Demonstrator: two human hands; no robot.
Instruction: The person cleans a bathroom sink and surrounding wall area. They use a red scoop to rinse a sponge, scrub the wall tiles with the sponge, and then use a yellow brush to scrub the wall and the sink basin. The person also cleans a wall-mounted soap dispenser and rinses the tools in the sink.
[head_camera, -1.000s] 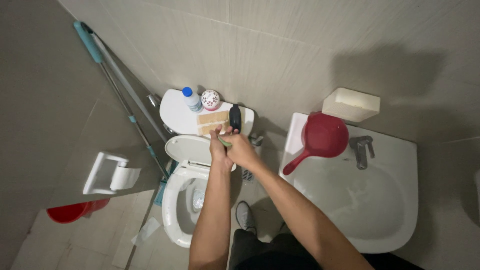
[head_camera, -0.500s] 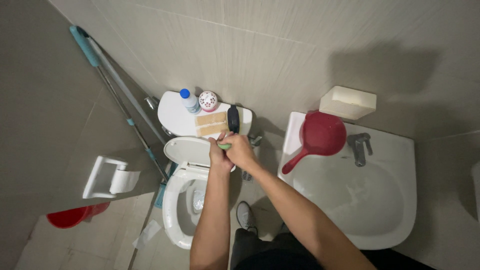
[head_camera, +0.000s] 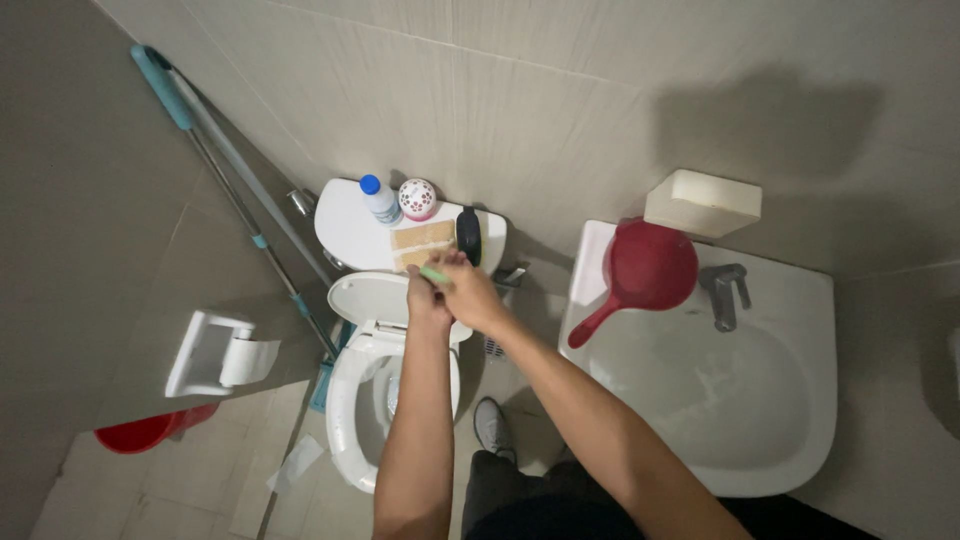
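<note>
Both hands are meeting just in front of the white toilet cistern (head_camera: 350, 232), above the raised lid (head_camera: 375, 298) of the open toilet bowl (head_camera: 345, 420). The left hand (head_camera: 428, 298) and the right hand (head_camera: 470, 295) are clenching together around a slim green handle (head_camera: 434, 273), of which only a short light-green stub is showing between the fingers; what sits at its far end is hidden, so whether it is a brush I cannot tell. The step in hand is looking like getting a firm two-handed grip on this tool over the toilet, and the next move is probably calling for steering it without knocking the things standing on the cistern top: a blue-capped bottle (head_camera: 380, 200), a round patterned air freshener (head_camera: 417, 198), a tan cloth (head_camera: 422, 242) and a dark oval object (head_camera: 468, 234). To the right, a red dipper (head_camera: 645, 270) is resting on the rim of the white sink (head_camera: 800, 400).
</note>
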